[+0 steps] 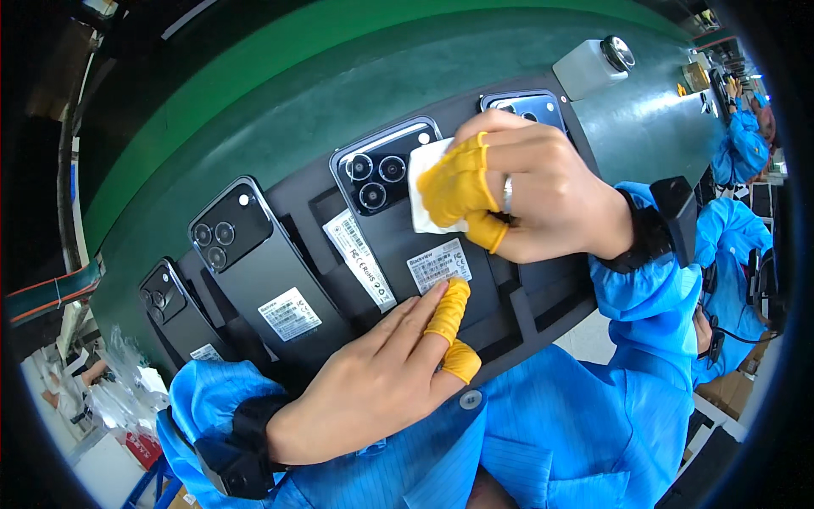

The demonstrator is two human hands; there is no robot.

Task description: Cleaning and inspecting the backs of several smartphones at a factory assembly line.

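Observation:
My right hand [543,182], with yellow finger cots, pinches a folded white wiping cloth [419,212] against the back of a dark smartphone [394,242], beside its cameras. On the lower edge of that phone's white label [434,261] rest the fingertips of my left hand [369,377]. Its fingers are stretched out, and yellow cots cover the index finger and thumb. The phone lies back up on a black compartment tray [543,310]. A long white printed strip [359,259] lies along its left side. Another phone [543,106] is partly hidden under my right hand and wrist.
Two more dark phones, a nearer one [254,254] and a far-left one [174,310], lie back up on the left. A white bottle with a metal cap [591,70] stands on the green table [322,81] behind the tray. Blue-sleeved co-workers [742,144] sit at far right.

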